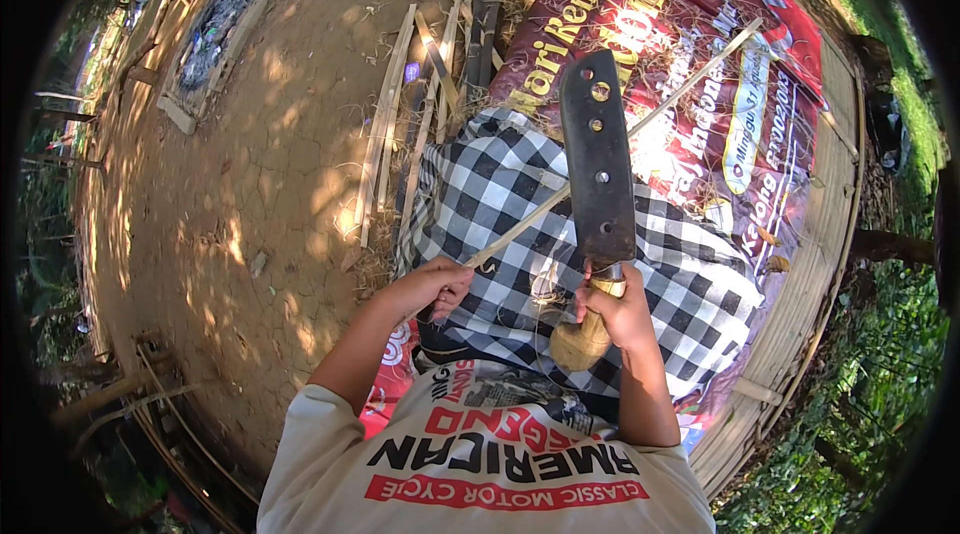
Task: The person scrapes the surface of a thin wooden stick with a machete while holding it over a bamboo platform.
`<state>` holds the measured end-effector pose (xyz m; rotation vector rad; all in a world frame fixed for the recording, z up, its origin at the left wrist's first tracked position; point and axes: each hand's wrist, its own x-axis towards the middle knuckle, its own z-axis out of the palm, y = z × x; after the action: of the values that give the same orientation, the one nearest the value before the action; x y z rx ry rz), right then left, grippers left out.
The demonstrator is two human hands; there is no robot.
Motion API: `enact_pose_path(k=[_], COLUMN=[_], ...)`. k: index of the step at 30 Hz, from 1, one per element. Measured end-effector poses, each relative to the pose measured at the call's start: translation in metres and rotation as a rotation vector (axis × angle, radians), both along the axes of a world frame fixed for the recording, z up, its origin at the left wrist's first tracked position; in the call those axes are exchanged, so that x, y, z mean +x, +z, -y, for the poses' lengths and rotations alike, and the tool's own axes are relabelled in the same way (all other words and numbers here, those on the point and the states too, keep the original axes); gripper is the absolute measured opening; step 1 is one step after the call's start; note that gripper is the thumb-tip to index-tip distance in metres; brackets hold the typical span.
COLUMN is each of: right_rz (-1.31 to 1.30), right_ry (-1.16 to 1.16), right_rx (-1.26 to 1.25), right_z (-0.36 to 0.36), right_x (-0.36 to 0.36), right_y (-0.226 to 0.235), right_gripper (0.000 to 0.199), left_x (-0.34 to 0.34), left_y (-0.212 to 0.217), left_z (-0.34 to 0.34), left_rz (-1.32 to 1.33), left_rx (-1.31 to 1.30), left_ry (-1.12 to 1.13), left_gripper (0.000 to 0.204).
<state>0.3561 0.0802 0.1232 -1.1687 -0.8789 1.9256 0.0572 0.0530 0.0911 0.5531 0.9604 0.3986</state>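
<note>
My right hand is closed around the pale wooden handle of a broad cleaver. Its dark blade, pierced with several round holes, points away from me. Pinched in my left hand is the near end of a long thin bamboo strip. The strip slants up to the right and passes behind the blade, which hides part of it; whether the two touch I cannot tell. Beneath both hands, a black-and-white checked cloth covers my lap. A thin curled shaving lies on the cloth near the handle.
A dark red printed banner, strewn with fine shavings, spreads over a bamboo platform ahead and to the right. Several split bamboo slats lie left of the cloth. Farther left, cracked bare earth surrounds a framed ash pit.
</note>
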Motion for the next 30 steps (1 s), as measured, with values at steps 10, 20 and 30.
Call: enact_pose_path(k=[10,20,30], right_rz=[0.061,0.099,0.171], right_ry=[0.058,0.143,0.090], right_rx=[0.008,0.008,-0.145], right_z=[-0.015,-0.002,-0.018], right_x=[-0.007,0.003,0.007], right_y=[-0.001,-0.008,-0.010], right_gripper=[0.017,0.020,0.019], left_x=[-0.011,-0.053,-0.019], left_y=[0.044,0.032,-0.022], left_z=[0.008,0.013,0.039], left_rz=[-1.282,-1.418,-1.233], left_rx=[0.638,0.771,0.871], left_ry=[-0.196,-0.326,-0.226], left_gripper=[0.043,0.052,0.032])
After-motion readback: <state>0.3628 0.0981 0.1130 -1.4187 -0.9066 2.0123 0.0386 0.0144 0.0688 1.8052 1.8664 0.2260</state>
